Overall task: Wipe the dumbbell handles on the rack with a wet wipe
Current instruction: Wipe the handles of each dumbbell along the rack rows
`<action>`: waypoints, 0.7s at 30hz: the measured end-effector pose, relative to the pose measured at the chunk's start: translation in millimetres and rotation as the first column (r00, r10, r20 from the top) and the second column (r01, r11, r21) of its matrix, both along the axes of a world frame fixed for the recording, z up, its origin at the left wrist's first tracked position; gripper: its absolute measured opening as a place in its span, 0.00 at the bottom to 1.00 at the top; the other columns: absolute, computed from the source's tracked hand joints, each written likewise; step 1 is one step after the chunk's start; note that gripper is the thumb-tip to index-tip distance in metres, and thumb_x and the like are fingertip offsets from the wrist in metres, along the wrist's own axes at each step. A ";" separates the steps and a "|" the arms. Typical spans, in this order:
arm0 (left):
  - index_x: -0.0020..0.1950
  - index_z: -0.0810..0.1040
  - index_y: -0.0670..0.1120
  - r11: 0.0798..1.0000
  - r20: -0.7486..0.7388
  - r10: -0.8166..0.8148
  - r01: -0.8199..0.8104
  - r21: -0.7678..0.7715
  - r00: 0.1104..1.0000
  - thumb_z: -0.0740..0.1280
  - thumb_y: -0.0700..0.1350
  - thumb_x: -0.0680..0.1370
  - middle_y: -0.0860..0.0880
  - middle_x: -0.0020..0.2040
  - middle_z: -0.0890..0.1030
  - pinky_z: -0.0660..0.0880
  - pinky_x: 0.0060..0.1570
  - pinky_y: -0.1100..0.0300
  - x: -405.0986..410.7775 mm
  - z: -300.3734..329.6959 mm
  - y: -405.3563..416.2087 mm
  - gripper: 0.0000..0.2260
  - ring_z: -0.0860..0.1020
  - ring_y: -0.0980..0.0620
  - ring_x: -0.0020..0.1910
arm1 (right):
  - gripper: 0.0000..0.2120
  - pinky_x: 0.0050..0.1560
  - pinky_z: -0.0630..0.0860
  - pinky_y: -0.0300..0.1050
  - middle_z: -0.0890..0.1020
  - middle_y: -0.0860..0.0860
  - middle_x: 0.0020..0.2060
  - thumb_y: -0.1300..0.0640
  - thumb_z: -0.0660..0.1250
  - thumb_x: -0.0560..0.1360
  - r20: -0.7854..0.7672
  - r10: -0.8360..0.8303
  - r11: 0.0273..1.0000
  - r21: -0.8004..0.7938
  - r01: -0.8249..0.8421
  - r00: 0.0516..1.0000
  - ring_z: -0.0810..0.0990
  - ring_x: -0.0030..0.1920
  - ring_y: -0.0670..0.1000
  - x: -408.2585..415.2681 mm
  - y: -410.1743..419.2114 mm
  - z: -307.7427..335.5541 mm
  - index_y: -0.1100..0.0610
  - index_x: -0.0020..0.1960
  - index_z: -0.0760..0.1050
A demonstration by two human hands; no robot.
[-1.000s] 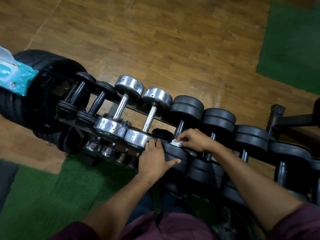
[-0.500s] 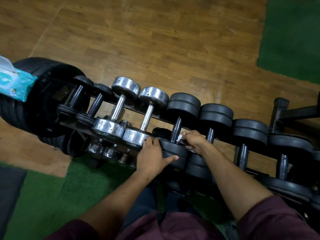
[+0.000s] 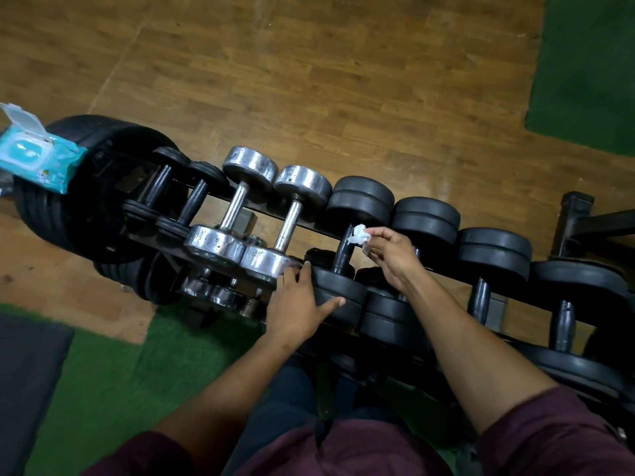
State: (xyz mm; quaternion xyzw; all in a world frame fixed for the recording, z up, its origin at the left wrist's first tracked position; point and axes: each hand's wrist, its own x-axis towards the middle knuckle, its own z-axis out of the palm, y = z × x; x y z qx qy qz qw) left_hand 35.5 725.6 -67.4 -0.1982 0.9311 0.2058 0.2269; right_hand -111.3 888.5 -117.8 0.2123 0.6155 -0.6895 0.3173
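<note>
The right hand pinches a crumpled wet wipe in its fingers, against the black dumbbell's handle. The left hand rests with fingers spread on that dumbbell's near head.

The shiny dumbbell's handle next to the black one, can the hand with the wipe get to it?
Probably yes. The right hand pinches the wet wipe just beside it, and the shiny dumbbell's handle lies bare, with nothing over it.
</note>
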 end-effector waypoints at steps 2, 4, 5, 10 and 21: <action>0.82 0.55 0.47 1.000 -0.048 0.008 -0.009 -0.015 0.999 0.64 0.71 0.75 0.43 0.74 0.63 0.70 0.69 0.48 4.6 0.4 7.8 0.44 0.63 0.43 0.74 | 0.09 0.37 0.74 0.35 0.82 0.51 0.34 0.72 0.66 0.75 -0.058 0.054 0.998 0.020 -0.053 0.997 0.78 0.31 0.44 0.3 6.2 6.8 0.62 0.50 0.80; 0.82 0.56 0.48 1.000 -0.123 0.004 -0.008 -0.030 0.992 0.65 0.68 0.77 0.44 0.73 0.64 0.69 0.69 0.49 9.3 1.3 16.3 0.41 0.63 0.45 0.73 | 0.08 0.35 0.72 0.34 0.81 0.49 0.30 0.72 0.65 0.76 -0.118 0.107 0.993 0.064 -0.100 0.987 0.75 0.27 0.42 0.4 13.1 13.1 0.64 0.51 0.80; 0.82 0.56 0.48 1.000 -0.156 -0.004 -0.001 -0.030 0.988 0.66 0.66 0.77 0.44 0.73 0.64 0.68 0.69 0.49 11.5 2.3 20.7 0.40 0.63 0.45 0.73 | 0.08 0.36 0.72 0.35 0.81 0.49 0.30 0.71 0.66 0.75 -0.142 0.133 0.989 0.089 -0.121 0.981 0.75 0.27 0.42 0.9 17.2 15.3 0.65 0.51 0.81; 0.80 0.60 0.48 0.997 -0.280 -0.073 0.076 -0.001 0.957 0.67 0.62 0.78 0.45 0.74 0.63 0.65 0.73 0.50 16.9 10.5 48.5 0.36 0.61 0.46 0.74 | 0.07 0.42 0.73 0.41 0.83 0.50 0.36 0.69 0.69 0.75 -0.221 0.206 0.965 0.205 -0.161 0.953 0.78 0.34 0.45 7.3 44.2 24.5 0.59 0.46 0.83; 0.82 0.58 0.43 0.859 -0.272 -0.490 0.513 0.013 0.828 0.62 0.64 0.80 0.45 0.80 0.63 0.48 0.81 0.51 17.8 -12.1 80.5 0.38 0.60 0.48 0.79 | 0.11 0.49 0.78 0.49 0.81 0.48 0.52 0.56 0.64 0.76 -0.049 0.829 0.269 0.908 -0.320 0.557 0.81 0.51 0.55 40.2 92.1 34.0 0.45 0.51 0.83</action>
